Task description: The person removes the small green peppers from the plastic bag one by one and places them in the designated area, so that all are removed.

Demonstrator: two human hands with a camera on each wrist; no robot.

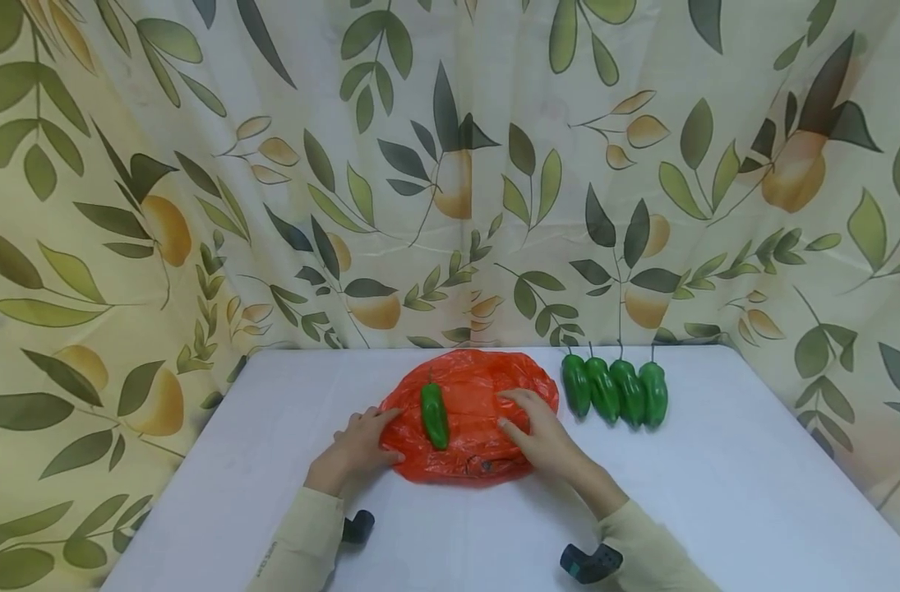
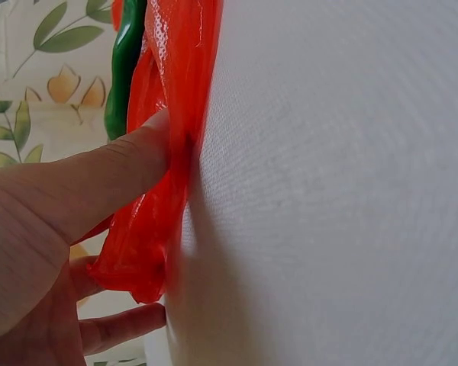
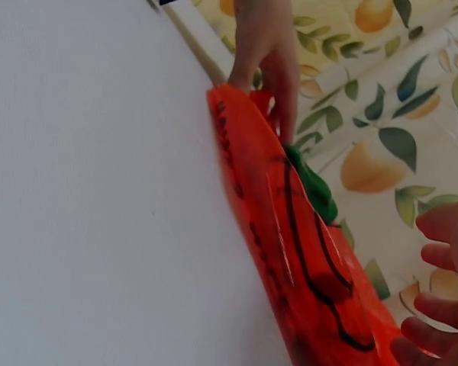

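Curtain (image 1: 494, 164) with printed leaves and fruit hangs behind my white table (image 1: 435, 543) in the head view. Near the table's far edge, just to the right of the crumpled red bag (image 1: 468, 382), four green peppers (image 1: 603, 390) lie side by side, stems toward the curtain. Dark devices (image 1: 592, 563) sit by my pale sleeves (image 1: 302, 534), clear of the bag. The bag spreads flat and wrinkled between my hands; I cannot see what, if anything, is inside it. A single green pepper (image 1: 435, 417) lies on top of it, on its left half. My left hand (image 1: 359, 444) touches the bag's left edge, thumb and fingers spread apart. My right hand (image 1: 544, 432) reaches over the right side, fingers spread too.

From the left wrist, my thumb presses straight against the red plastic, with other fingers extended beyond it. The folds stand in front of the single pepper and hide part of it.

From the right wrist, black marks (image 3: 294, 213) run across the bag's side, and the pepper shows behind its upper edge. My right fingers are loosely parted, while my left hand is at the far end.
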